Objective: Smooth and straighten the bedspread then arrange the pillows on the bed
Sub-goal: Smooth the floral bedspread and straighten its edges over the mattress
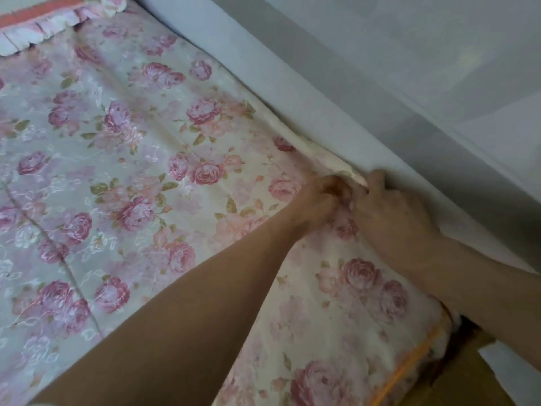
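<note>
A bedspread with pink roses on a pale ground covers the bed and fills most of the head view. Its far edge is bunched into a pale roll against the grey wall. My left hand pinches the fabric at that edge, fingers closed on it. Right beside it, my right hand presses its fingers down into the gap between bedspread and wall; its fingertips are hidden. A frilled pink pillow lies at the top left corner, partly cut off by the frame.
The grey wall runs diagonally along the bed's right side. At the lower right an orange-piped mattress corner and a brown cardboard surface show below the bedspread.
</note>
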The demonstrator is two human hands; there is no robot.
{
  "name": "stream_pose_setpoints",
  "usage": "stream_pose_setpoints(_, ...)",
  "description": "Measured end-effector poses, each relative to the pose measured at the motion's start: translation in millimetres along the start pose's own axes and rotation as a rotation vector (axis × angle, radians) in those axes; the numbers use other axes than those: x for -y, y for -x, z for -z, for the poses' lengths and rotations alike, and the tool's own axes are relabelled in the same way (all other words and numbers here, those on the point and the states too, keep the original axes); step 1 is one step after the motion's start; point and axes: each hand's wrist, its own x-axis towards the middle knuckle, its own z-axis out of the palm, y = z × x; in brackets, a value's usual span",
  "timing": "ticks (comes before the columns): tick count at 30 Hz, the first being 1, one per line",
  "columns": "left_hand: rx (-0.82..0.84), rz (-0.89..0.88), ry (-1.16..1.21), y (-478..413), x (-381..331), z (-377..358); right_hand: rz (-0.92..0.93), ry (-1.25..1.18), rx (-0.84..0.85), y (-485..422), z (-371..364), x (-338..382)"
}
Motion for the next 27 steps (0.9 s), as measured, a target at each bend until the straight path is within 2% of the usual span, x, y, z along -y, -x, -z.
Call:
stream_pose_setpoints(3,0.136,-0.193,-0.463,4,3,-10,-0.106,-0.012,0.040,9,4,15)
stream_pose_setpoints(6,0.117,-0.509,-0.905,0,10,-13,-0.063,-0.089,0.003,24,11,24)
stream_pose_setpoints(7,0.186,-0.503,-1.020,-2,11,-13,-0.046,-0.113,0.026,31,12,25)
stream_pose_setpoints(8,0.243,-0.444,-1.101,-2,13,-14,-0.028,-0.148,0.109,38,13,23)
stream_pose_setpoints(11,0.280,-0.383,-1.288,-8,21,-22,-0.077,-0.414,0.579,60,-6,15)
stream_pose_setpoints(13,0.282,-0.379,-1.367,-12,21,-31,-0.277,-0.641,0.716,67,-25,5)
stream_pose_setpoints(15,0.296,-0.356,-1.429,-16,19,-37,-0.365,-0.830,0.782,68,-40,-1)
stream_pose_setpoints(19,0.279,-0.346,-1.452,-16,15,-42,-0.449,-1.268,0.736,67,-56,-10)
stream_pose_setpoints(21,0.290,-0.337,-1.459,-15,10,-45,-0.526,-1.390,0.747,66,-59,-15)
stream_pose_setpoints(23,0.332,-0.295,-1.456,-17,4,-46,-0.550,-1.395,0.816,67,-64,-20)
stream_pose_setpoints(25,0.383,-0.257,-1.410,-19,0,-44,-0.468,-1.343,0.874,65,-61,-22)
stream_pose_setpoints(27,0.396,-0.292,-1.393,-19,3,-42,-0.321,-1.070,0.860,59,-56,-17)
